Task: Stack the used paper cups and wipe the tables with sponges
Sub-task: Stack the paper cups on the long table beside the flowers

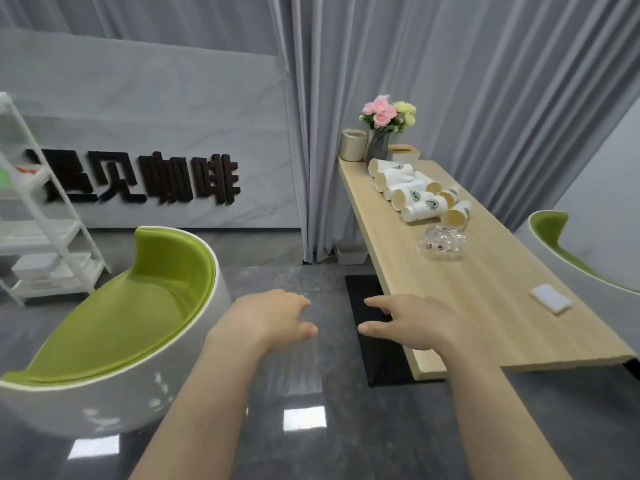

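Lying beyond the empty right hand (415, 323): scattered cups (415, 195).

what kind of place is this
Probably a small cafe or a mock-up of one: large wall lettering that includes the characters for coffee, used paper cups lying on a long wooden table, and green tub chairs.

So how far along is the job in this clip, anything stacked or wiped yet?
Nothing looks done. The paper cups lie scattered on their sides at the far end of the wooden table, unstacked. The white sponge sits untouched near the close end. Nothing is in hand: the left hand and right hand hover open, short of the table. Stacking and wiping both remain.
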